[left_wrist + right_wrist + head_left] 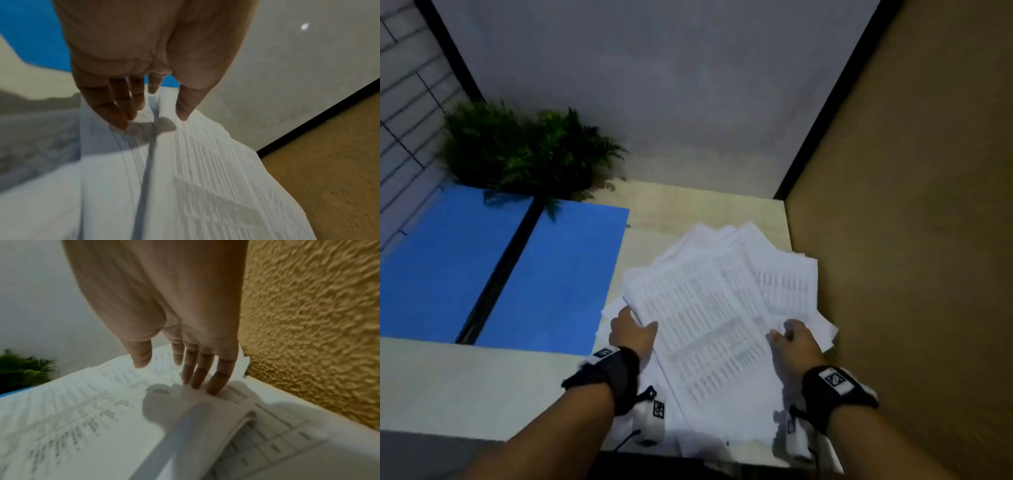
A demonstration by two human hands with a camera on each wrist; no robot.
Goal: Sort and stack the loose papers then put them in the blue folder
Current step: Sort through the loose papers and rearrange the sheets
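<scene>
Desk (482,383), papers (715,308) btwn both hands

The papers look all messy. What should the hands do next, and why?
Probably push both hands inward to square the pile. The papers lie fanned at different angles, the left hand touches their left edge and the right hand their right side, fingers straight. The blue folder lies open beside them, but the sheets aren't an even stack yet.
</scene>
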